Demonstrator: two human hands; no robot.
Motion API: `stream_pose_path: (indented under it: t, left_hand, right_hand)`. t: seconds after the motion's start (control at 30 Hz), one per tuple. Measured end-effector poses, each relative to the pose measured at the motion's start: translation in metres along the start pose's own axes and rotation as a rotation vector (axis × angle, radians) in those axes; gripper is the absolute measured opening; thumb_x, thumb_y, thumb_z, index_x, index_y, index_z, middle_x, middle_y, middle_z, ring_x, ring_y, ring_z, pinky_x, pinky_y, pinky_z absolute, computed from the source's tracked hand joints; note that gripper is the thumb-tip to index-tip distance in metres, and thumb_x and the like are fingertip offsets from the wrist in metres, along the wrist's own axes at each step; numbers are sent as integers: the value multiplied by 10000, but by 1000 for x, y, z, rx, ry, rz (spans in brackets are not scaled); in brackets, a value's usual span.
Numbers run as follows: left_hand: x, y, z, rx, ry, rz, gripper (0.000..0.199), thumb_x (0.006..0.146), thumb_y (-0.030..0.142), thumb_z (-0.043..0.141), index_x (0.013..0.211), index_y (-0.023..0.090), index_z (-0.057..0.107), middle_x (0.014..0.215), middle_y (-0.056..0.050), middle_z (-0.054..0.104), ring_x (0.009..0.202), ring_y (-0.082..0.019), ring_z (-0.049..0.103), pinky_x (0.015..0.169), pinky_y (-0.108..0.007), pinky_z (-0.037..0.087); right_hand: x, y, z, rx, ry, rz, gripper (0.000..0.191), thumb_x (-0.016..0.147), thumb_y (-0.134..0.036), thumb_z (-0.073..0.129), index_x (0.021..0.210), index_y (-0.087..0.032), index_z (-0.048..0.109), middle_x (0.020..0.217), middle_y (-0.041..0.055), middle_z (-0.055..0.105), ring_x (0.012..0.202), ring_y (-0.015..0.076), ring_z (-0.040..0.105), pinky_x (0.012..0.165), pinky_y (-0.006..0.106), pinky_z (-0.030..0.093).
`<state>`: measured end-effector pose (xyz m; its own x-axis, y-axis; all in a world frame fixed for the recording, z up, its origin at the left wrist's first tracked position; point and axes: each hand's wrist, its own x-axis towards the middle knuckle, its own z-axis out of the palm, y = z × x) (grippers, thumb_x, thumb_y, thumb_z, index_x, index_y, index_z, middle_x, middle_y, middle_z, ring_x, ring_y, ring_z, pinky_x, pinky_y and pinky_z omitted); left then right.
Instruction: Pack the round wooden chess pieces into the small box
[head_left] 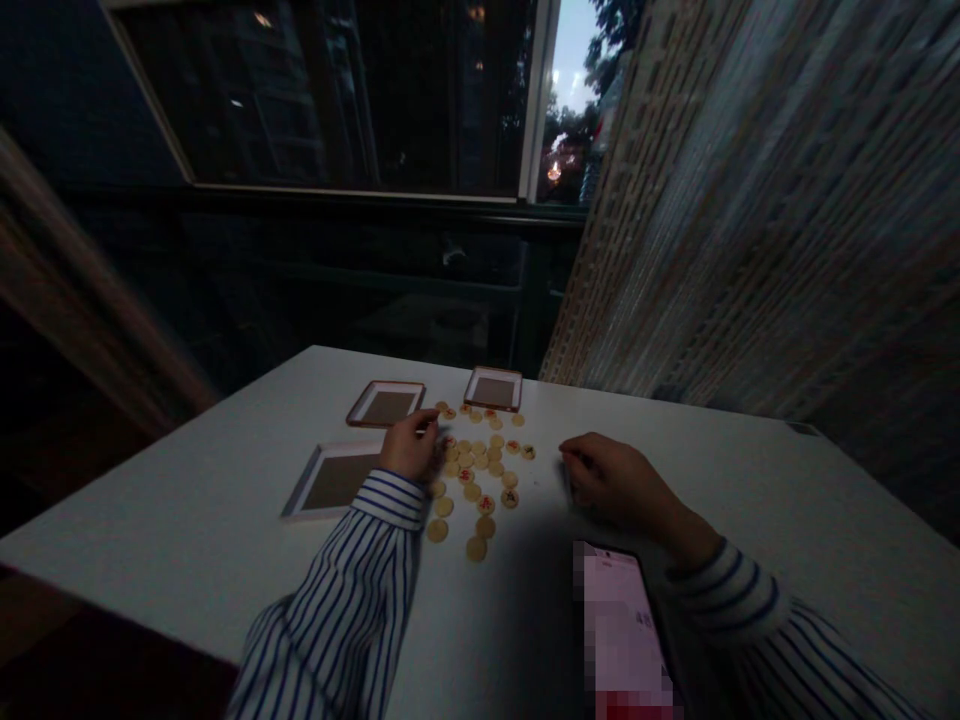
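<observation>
Several round wooden pieces (486, 504), some with red or dark characters, lie loosely over the middle of a white table (247, 430). At the left edge of the pieces is my left hand (411, 446), its fingers curled; whether it holds a piece is hidden. My right hand (611, 478) hovers to the right of the pieces, fingers bent together, and what may be between them cannot be made out. Beside my left wrist lies an open shallow box (301, 482). Another shallow tray (386, 405) sits behind my left hand, and a third tray (493, 388) stands behind the pieces.
A lit phone (626, 630) lies on the table near my right forearm. Beyond the table are a dark window (337, 90) and a hanging string curtain (750, 200) on the right. Another curtain (90, 270) hangs at the left.
</observation>
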<state>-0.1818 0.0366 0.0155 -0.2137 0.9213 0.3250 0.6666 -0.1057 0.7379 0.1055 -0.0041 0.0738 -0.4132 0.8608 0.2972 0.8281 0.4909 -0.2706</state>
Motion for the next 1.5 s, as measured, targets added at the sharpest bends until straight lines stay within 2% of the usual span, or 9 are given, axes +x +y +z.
stream_pose_path:
  t: [0.17, 0.3, 0.47, 0.67, 0.8, 0.9, 1.07, 1.5]
  left_hand:
    - [-3, -7, -1, 196, -8, 33, 329, 794, 227, 419, 1060, 144, 594, 1041, -97, 644, 948, -195, 597, 854, -321, 454]
    - [-7, -9, 3, 272, -5, 40, 339, 797, 174, 403, 1084, 179, 582, 1075, -86, 632, 1010, -194, 570, 893, -311, 426]
    - [-8, -13, 7, 252, -26, 29, 354, 797, 138, 397, 1100, 180, 574, 1089, -96, 626, 1022, -198, 566, 891, -308, 425]
    - [-8, -10, 6, 187, -12, -31, 351, 798, 124, 412, 1105, 196, 568, 1101, -98, 622, 1024, -203, 568, 891, -321, 424]
    - [-8, -6, 5, 182, -1, -58, 365, 800, 106, 394, 1119, 171, 557, 1117, -111, 613, 1035, -204, 563, 900, -323, 419]
    - [-9, -5, 4, 177, 3, -55, 374, 794, 91, 387, 1124, 153, 550, 1116, -117, 611, 1031, -200, 565, 906, -318, 416]
    - [-9, -3, 4, 177, -1, -72, 404, 765, 57, 401, 1116, 187, 554, 1122, -84, 612, 1036, -180, 559, 917, -300, 406]
    - [-9, -8, 6, 189, -9, -32, 353, 801, 113, 388, 1105, 162, 560, 1092, -110, 623, 1007, -197, 577, 891, -306, 419]
  right_hand:
    - [18, -14, 5, -31, -57, -51, 251, 828, -275, 416, 952, -191, 617, 918, 45, 656, 816, 159, 589, 703, 243, 400]
    - [41, -31, 14, -44, -142, -117, 258, 829, -273, 416, 966, -188, 618, 950, 53, 650, 847, 162, 580, 739, 243, 390]
    - [74, -48, 36, -77, -257, -154, 270, 825, -308, 414, 936, -190, 630, 929, 61, 654, 820, 166, 585, 676, 232, 388]
    - [108, -59, 64, -100, -339, -182, 286, 800, -318, 457, 999, -193, 621, 970, 62, 654, 855, 173, 591, 697, 231, 387]
    - [123, -67, 78, -116, -388, -204, 258, 795, -353, 471, 906, -197, 644, 904, 55, 668, 838, 178, 594, 664, 231, 382]
    - [132, -72, 87, -141, -422, -231, 245, 798, -346, 467, 851, -194, 652, 886, 56, 669, 817, 171, 594, 648, 229, 375]
    - [141, -76, 95, -149, -450, -241, 237, 787, -318, 484, 905, -208, 657, 943, 60, 663, 869, 179, 590, 697, 239, 386]
    - [142, -75, 91, -139, -470, -259, 251, 798, -324, 478, 950, -226, 653, 969, 45, 663, 883, 179, 594, 705, 236, 398]
